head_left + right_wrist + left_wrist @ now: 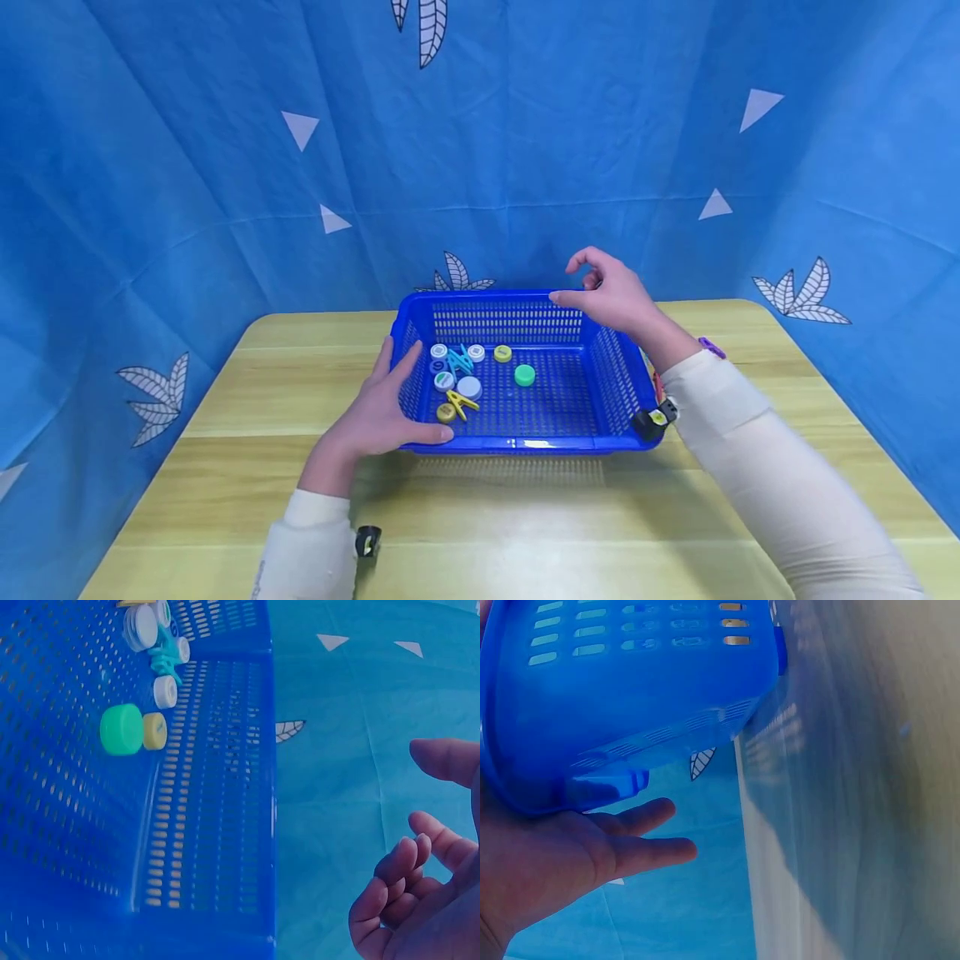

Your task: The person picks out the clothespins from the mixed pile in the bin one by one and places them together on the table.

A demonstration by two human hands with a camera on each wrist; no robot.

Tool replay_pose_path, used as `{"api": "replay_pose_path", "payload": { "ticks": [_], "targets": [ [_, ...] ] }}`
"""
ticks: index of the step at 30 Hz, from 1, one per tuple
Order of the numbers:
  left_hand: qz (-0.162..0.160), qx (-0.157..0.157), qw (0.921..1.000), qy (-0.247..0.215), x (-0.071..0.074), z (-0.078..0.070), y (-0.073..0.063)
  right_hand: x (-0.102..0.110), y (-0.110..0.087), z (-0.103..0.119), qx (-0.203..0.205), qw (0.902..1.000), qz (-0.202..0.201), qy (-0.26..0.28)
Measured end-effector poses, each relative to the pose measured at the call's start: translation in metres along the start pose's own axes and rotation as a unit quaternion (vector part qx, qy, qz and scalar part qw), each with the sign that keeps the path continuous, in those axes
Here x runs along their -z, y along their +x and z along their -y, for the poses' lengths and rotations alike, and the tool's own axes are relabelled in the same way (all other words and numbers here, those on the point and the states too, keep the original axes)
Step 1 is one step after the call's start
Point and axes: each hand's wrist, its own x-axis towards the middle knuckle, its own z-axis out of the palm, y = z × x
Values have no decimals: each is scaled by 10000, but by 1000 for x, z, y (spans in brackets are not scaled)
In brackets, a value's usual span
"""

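Observation:
A blue perforated plastic basket (pixel 525 443) stands on the table. On its left side lie white bottle caps (pixel 469 387), a yellow clothespin (pixel 461 403), turquoise clothespins (pixel 460 360) and a gold cap (pixel 446 412). A green cap (pixel 525 375) and a yellow cap (pixel 503 353) lie nearer its middle. My left hand (pixel 378 417) rests at the basket's front left corner, thumb along the front rim; in the left wrist view two fingers (pixel 656 853) stretch out straight. Over the back right rim hovers my right hand (pixel 618 296), fingers loosely bent, holding nothing.
The light wooden table (pixel 247 400) extends around the basket. A purple object (pixel 712 347) and a red one (pixel 658 387) show partly behind the right wrist, to the right of the basket. A blue patterned cloth (pixel 525 150) hangs behind and along both sides.

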Motion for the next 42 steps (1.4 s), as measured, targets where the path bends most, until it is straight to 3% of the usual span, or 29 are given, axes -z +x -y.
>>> {"api": "replay_pose_path", "payload": {
  "ticks": [13,20,29,32,36,42],
  "targets": [
    [-207,-64,9996,-177,0,1,-2,-22,12,7,360,9986,122,368],
    [-181,-16,9996,-201,-3,4,-2,-35,21,5,765,9911,626,895],
    [-170,74,9995,-270,-7,9,-3,-55,30,0,799,9829,1133,1214],
    [-172,81,9993,-315,-7,9,-3,-63,34,-3,882,9764,1429,1360],
    [-187,106,9994,-270,-5,9,-2,-71,38,-4,1000,9605,1972,1692],
    [-203,38,9994,-272,-1,6,0,-82,45,-6,916,9405,2684,1871]
  ]
}}
